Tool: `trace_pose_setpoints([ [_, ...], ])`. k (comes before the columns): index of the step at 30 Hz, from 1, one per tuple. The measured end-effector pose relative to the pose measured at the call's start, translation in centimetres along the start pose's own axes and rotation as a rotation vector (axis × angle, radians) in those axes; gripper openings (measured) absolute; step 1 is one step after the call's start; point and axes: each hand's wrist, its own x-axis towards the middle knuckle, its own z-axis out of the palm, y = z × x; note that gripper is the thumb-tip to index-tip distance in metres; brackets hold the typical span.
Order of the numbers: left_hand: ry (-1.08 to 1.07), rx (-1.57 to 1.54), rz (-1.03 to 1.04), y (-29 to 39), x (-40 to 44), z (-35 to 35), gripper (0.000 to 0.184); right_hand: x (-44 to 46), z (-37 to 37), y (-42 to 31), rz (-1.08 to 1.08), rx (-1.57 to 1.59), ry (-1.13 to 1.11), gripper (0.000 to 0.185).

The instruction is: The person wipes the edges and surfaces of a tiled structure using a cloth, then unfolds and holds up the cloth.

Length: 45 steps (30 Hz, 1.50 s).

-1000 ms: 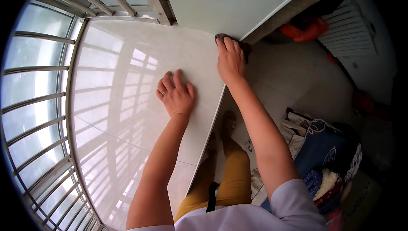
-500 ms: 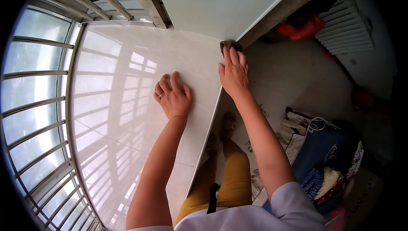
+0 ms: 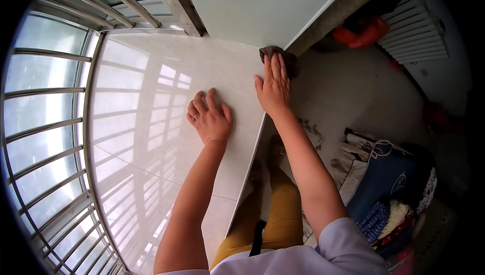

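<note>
- Dark brown cloth [image 3: 276,51] is lying bunched at the far right corner of the glossy tiled ledge [image 3: 237,73], by the foot of the pale green panel [image 3: 252,7]; part of it is hanging past the ledge's right edge.
- Right hand [image 3: 274,87]: fingers are extending nearly straight over the cloth, thumb standing apart; the hand is bearing on the cloth, not closing round it.
- Left hand [image 3: 209,123]: fingers are spreading and slightly curling; it is resting on the ledge, left of the right hand, holding nothing.
- Risk, drop: no finger is visibly wrapping the cloth, so light pressure could be letting the overhang drag it down to the floor [image 3: 338,93].
- Risk, snag: the cloth is sitting close by the panel's lower corner; a loose fold could be catching there.
- Risk, knock: the right fingertips are lying near that corner too; a hard push far could be bumping them.
- Risk, skid: the left hand is probably bracing on smooth tile; moisture, which I cannot tell, could be making it slip.
</note>
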Motion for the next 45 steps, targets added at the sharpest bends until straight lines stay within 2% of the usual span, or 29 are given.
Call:
trace_pose_setpoints([
  [9, 0.008, -0.006, 0.016, -0.1, 0.1, -0.1, 0.044, 0.8, -0.5, -0.2, -0.114, -0.005, -0.069, 0.060],
  [11, -0.005, -0.005, 0.000, -0.1, 0.0, -0.1, 0.044, 0.6, -1.5, -0.3, 0.019, -0.058, -0.149, 0.062],
  [15, 0.002, -0.003, 0.007, 0.0, 0.1, -0.3, 0.043, 1.6, -2.4, -0.8, 0.035, -0.060, -0.257, 0.064],
  [17, -0.002, 0.006, 0.010, 0.1, 0.1, -0.4, 0.043, 1.6, -1.4, -0.4, -0.084, 0.040, -0.123, 0.063],
  [18, 0.004, 0.003, 0.008, 0.2, 0.2, -0.3, 0.043, 1.9, -1.0, -0.2, -0.089, 0.038, -0.120, 0.063],
  [21, 0.007, 0.002, 0.012, -0.1, 0.0, -0.2, 0.043, 2.9, -0.8, -0.6, -0.282, 0.223, -0.066, 0.063],
  [26, 0.000, 0.007, 0.000, -0.1, 0.0, -0.1, 0.044, 3.3, -2.6, -2.8, -0.300, 0.393, 0.137, 0.062],
  [28, -0.002, -0.003, 0.002, 0.0, 0.1, -0.4, 0.044, 3.5, -4.1, -3.1, -0.326, 0.369, 0.303, 0.064],
  [33, -0.011, -0.016, 0.001, 0.0, 0.0, -0.3, 0.044, 3.8, -3.6, -3.6, -0.261, 0.161, 0.277, 0.061],
  [41, -0.012, -0.020, 0.000, -0.1, 0.0, -0.3, 0.045, 2.3, -1.5, -2.9, -0.190, 0.185, 0.258, 0.059],
  [43, -0.009, -0.027, -0.003, -0.2, 0.1, -0.3, 0.045, 1.9, -0.5, -2.1, -0.140, 0.236, 0.329, 0.052],
  [45, -0.015, -0.028, -0.007, -0.2, 0.0, -0.3, 0.045, 2.3, -0.9, -2.3, -0.211, 0.268, 0.301, 0.048],
])
